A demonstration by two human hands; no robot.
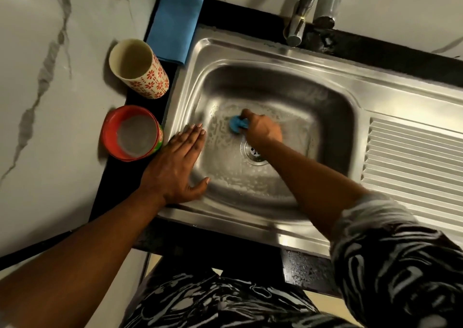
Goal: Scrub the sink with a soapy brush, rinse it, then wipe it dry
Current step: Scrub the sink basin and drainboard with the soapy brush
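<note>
We see the stainless steel sink (275,59) filling the centre of the frame, its ribbed drainboard (413,162) at the right edge. The right hand (263,129) reaches into the basin at centre frame and closes its fingers around a blue brush (236,124), pressing it against the basin floor just above and left of the drain (254,152). Soapy film shows on the basin floor around the brush and toward the lower wall.

The left hand (178,162) lies flat on the sink's left rim, centre left of the frame. Its four fingers lie straight and pressed together, with the thumb spread out toward the basin. It holds nothing.

At left of the frame, on the black counter (112,190), a red tub (131,133) of pale contents sits just beside the left hand. Above it stands a floral-patterned cup (139,68), and a folded blue cloth (175,24) lies at upper centre left. The tap (300,17) stands at the top of the frame.
</note>
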